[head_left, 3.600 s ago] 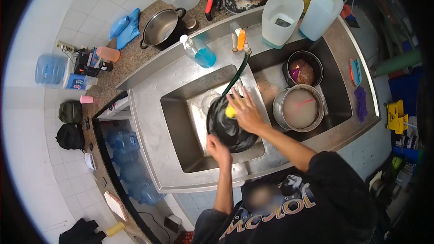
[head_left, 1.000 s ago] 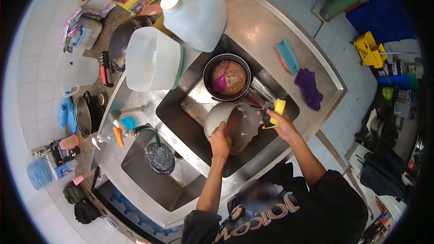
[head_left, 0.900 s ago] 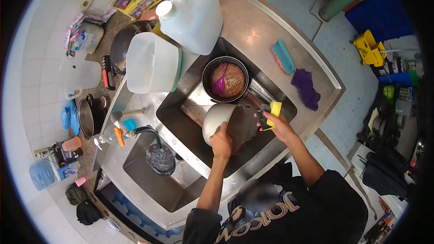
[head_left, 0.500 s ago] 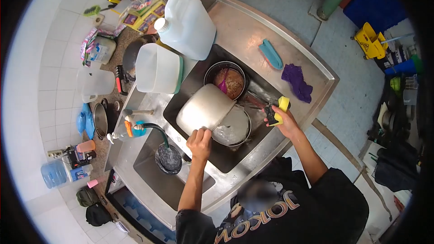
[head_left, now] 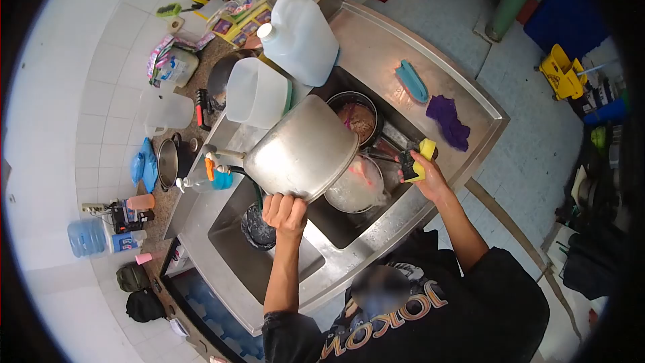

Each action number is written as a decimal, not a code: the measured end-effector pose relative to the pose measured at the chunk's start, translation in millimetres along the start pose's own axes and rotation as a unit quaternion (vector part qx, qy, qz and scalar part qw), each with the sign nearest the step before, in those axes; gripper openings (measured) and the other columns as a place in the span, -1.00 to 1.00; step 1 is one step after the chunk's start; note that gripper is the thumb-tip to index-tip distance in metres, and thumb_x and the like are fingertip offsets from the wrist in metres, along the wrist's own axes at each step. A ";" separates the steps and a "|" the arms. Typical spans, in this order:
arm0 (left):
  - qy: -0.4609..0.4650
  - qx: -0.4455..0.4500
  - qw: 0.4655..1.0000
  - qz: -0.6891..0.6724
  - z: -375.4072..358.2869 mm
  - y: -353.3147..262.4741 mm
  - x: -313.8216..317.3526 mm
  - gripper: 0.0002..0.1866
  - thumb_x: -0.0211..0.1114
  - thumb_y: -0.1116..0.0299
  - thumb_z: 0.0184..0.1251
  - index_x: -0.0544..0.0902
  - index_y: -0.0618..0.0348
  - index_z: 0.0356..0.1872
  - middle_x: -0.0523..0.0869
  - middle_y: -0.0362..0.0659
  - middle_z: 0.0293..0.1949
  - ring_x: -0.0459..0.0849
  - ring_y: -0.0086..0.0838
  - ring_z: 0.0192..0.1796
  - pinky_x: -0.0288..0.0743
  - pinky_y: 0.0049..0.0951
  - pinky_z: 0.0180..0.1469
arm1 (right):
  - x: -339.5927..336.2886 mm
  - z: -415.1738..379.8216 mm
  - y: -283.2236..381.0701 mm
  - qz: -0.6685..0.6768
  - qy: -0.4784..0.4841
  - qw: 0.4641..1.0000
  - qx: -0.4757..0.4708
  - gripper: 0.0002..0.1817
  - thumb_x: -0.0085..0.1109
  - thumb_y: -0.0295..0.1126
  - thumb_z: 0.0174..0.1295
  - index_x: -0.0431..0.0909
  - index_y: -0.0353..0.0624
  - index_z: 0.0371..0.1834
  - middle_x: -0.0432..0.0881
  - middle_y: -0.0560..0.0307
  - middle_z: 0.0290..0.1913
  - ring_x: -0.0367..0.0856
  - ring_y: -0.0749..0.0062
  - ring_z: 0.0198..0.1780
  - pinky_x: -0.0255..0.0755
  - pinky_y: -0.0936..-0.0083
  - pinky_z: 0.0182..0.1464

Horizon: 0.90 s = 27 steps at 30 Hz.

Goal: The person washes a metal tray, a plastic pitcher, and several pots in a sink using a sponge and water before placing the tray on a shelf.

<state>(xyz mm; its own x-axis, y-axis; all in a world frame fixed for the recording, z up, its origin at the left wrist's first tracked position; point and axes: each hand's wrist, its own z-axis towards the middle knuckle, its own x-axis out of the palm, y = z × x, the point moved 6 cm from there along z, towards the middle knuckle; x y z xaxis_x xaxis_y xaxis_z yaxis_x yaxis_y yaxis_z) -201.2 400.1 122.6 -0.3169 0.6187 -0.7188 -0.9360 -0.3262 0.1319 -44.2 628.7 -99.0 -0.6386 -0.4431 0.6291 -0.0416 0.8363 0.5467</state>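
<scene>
My left hand [head_left: 285, 213] grips the rim of a large steel pot [head_left: 302, 150], tipped almost upside down above the sink divider, its bottom facing up. Murky water pours from it into the right basin [head_left: 349, 225]. My right hand [head_left: 428, 173] holds a yellow and black sponge [head_left: 416, 159] over the right basin's near edge. A dark pot with brown residue and a pink utensil [head_left: 359, 119] sits at the back of the right basin. A black pan [head_left: 256, 228] lies in the left basin under the green hose.
A white jug [head_left: 301, 37] and a clear tub [head_left: 256, 93] stand behind the sink. A teal brush [head_left: 411, 81] and purple cloth [head_left: 449, 121] lie on the steel drainboard. Blue soap dispenser [head_left: 216, 178] by the tap. Pots and clutter crowd the granite counter at left.
My left hand has lifted the steel pot out of the right basin and tipped it over, spilling its water. The right hand with the sponge stays near the basin edge.
</scene>
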 end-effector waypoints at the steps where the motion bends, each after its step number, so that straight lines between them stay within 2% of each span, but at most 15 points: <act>1: -0.016 -0.034 0.999 -0.008 -0.1 3.0 -3.2 -0.76 0.22 0.56 -0.34 0.29 0.11 -0.71 0.33 -0.19 -0.68 0.35 -0.38 -0.63 0.14 -0.37 -0.56 | 0.7 0.5 -2.4 0.003 0.002 1.000 0.004 -0.68 0.06 -0.14 0.41 0.47 -0.11 0.05 0.67 0.06 -0.04 0.68 0.33 -0.28 0.57 0.35 -0.26; 3: -0.033 -0.069 0.997 -0.014 -2.8 3.2 -6.3 -0.76 0.18 0.62 -0.34 0.28 0.13 -0.70 0.32 -0.16 -0.68 0.34 -0.35 -0.63 0.14 -0.35 -0.56 | 3.5 0.6 -6.0 0.003 0.006 1.000 0.008 -0.67 0.06 -0.13 0.41 0.46 -0.10 0.07 0.67 0.05 -0.04 0.68 0.33 -0.28 0.57 0.35 -0.26; 5: -0.082 -0.267 0.959 -0.047 -20.9 22.3 -5.2 -0.82 0.10 0.69 -0.27 0.29 0.22 -0.68 0.32 -0.07 -0.68 0.31 -0.20 -0.63 0.19 -0.33 -0.54 | 6.6 -0.4 -6.4 -0.034 -0.001 0.999 -0.023 -0.58 0.00 -0.03 0.44 0.44 -0.11 0.15 0.67 0.04 -0.01 0.68 0.33 -0.26 0.58 0.34 -0.22; 6: -0.104 -0.368 0.923 -0.043 -38.1 29.9 -2.9 -0.86 0.05 0.72 -0.20 0.31 0.28 -0.63 0.34 -0.11 -0.67 0.30 -0.30 -0.62 0.21 -0.39 -0.50 | 10.8 -1.8 -8.0 -0.036 0.004 0.999 -0.021 -0.58 0.00 -0.03 0.44 0.44 -0.11 0.15 0.67 0.04 -0.01 0.68 0.33 -0.26 0.58 0.34 -0.22; 7: -0.107 -0.370 0.922 -0.034 -47.2 28.9 -2.4 -0.86 0.05 0.72 -0.20 0.31 0.28 -0.63 0.34 -0.11 -0.67 0.30 -0.30 -0.62 0.21 -0.39 -0.50 | 19.0 -3.9 -6.4 -0.040 0.034 0.998 -0.044 -0.54 -0.05 0.00 0.45 0.41 -0.11 0.18 0.66 0.03 0.01 0.68 0.34 -0.23 0.58 0.35 -0.20; 9: -0.187 -0.544 0.805 -0.149 -89.5 46.0 -3.7 -0.88 0.01 0.74 -0.14 0.34 0.29 -0.61 0.35 -0.22 -0.65 0.28 -0.51 -0.56 0.19 -0.48 -0.45 | 41.6 -7.6 -6.8 -0.046 0.079 0.994 -0.061 -0.50 -0.10 0.04 0.47 0.39 -0.12 0.22 0.66 0.02 0.03 0.69 0.34 -0.21 0.58 0.36 -0.18; 10: -0.171 -0.574 0.789 -0.135 -111.3 48.8 -7.6 -0.83 -0.04 0.77 -0.12 0.32 0.24 -0.59 0.35 -0.31 -0.59 0.27 -0.64 -0.47 0.20 -0.56 -0.40 | 53.9 -11.5 -7.5 -0.015 0.096 0.993 -0.060 -0.52 -0.09 0.02 0.47 0.37 -0.08 0.25 0.64 0.06 0.02 0.68 0.37 -0.20 0.58 0.40 -0.19; 11: -0.177 -0.577 0.788 -0.123 -135.5 48.8 -11.7 -0.83 -0.04 0.77 -0.12 0.32 0.24 -0.59 0.35 -0.31 -0.59 0.27 -0.64 -0.47 0.20 -0.56 -0.40 | 59.7 -9.4 -16.4 -0.002 0.116 0.992 -0.057 -0.52 -0.09 0.02 0.47 0.35 -0.06 0.27 0.62 0.07 0.03 0.67 0.40 -0.17 0.57 0.45 -0.18; 13: -0.213 -0.655 0.692 -0.218 -197.9 45.8 -7.3 -0.79 -0.05 0.79 -0.12 0.30 0.19 -0.55 0.38 -0.31 -0.54 0.29 -0.63 -0.45 0.24 -0.61 -0.36 | 77.1 -8.2 -28.5 0.008 0.143 0.989 -0.045 -0.52 -0.10 0.01 0.48 0.33 -0.04 0.29 0.61 0.09 0.04 0.66 0.43 -0.15 0.56 0.49 -0.16; 15: -0.228 -0.680 0.659 -0.225 -236.8 31.3 -17.8 -0.74 -0.05 0.81 -0.13 0.29 0.14 -0.51 0.42 -0.31 -0.48 0.32 -0.64 -0.42 0.27 -0.64 -0.32 | 115.7 -17.0 -37.2 -0.102 0.204 0.974 -0.013 -0.51 -0.08 -0.03 0.47 0.30 -0.09 0.31 0.61 0.09 0.03 0.64 0.47 -0.13 0.56 0.52 -0.16; 18: -0.234 -0.762 0.545 -0.258 -287.7 9.9 -32.9 -0.69 -0.03 0.84 -0.15 0.34 0.12 -0.46 0.49 -0.30 -0.43 0.42 -0.64 -0.43 0.36 -0.64 -0.29 | 142.6 -19.2 -63.3 -0.217 0.192 0.957 -0.001 -0.54 0.09 -0.17 0.41 0.32 -0.14 0.27 0.57 0.16 -0.03 0.59 0.55 -0.10 0.56 0.54 -0.20; 20: -0.263 -0.775 0.514 -0.257 -309.8 1.4 -46.8 -0.69 -0.02 0.84 -0.14 0.35 0.13 -0.46 0.52 -0.28 -0.42 0.45 -0.63 -0.42 0.39 -0.63 -0.29 | 148.3 -15.4 -88.9 -0.243 0.191 0.951 0.016 -0.55 0.12 -0.18 0.40 0.33 -0.14 0.24 0.55 0.18 -0.05 0.57 0.55 -0.08 0.57 0.53 -0.19; 23: -0.309 -0.784 0.478 -0.247 -338.1 -9.1 -60.9 -0.69 0.05 0.84 -0.11 0.38 0.14 -0.42 0.59 -0.25 -0.39 0.54 -0.60 -0.37 0.44 -0.59 -0.27 | 174.7 -19.8 -104.4 -0.352 0.250 0.900 -0.067 -0.58 0.16 -0.21 0.38 0.34 -0.15 0.19 0.49 0.21 -0.06 0.53 0.58 -0.08 0.61 0.47 -0.16; 25: -0.317 -0.794 0.470 -0.221 -358.1 -12.4 -64.6 -0.69 0.08 0.82 -0.10 0.41 0.15 -0.38 0.60 -0.24 -0.38 0.54 -0.59 -0.37 0.45 -0.56 -0.26 | 184.9 -22.9 -114.1 -0.269 0.209 0.940 0.008 -0.62 0.16 -0.22 0.39 0.37 -0.15 0.14 0.48 0.23 -0.08 0.51 0.61 -0.14 0.63 0.47 -0.16; 27: -0.327 -0.804 0.441 -0.230 -368.4 -18.3 -65.8 -0.71 0.12 0.82 -0.04 0.42 0.17 -0.35 0.61 -0.23 -0.33 0.56 -0.56 -0.32 0.46 -0.53 -0.19 | 193.4 -24.4 -117.5 -0.287 0.199 0.937 -0.002 -0.62 0.18 -0.23 0.38 0.38 -0.13 0.15 0.49 0.26 -0.11 0.51 0.61 -0.18 0.62 0.50 -0.22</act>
<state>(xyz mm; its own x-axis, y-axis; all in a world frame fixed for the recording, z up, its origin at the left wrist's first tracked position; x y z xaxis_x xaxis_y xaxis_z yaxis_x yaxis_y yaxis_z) -106.9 102.1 -84.0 -0.6180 0.7862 0.0031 0.2266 0.1820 -0.9568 -144.0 436.9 -28.1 -0.1747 -0.9058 0.3860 -0.2883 0.4219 0.8596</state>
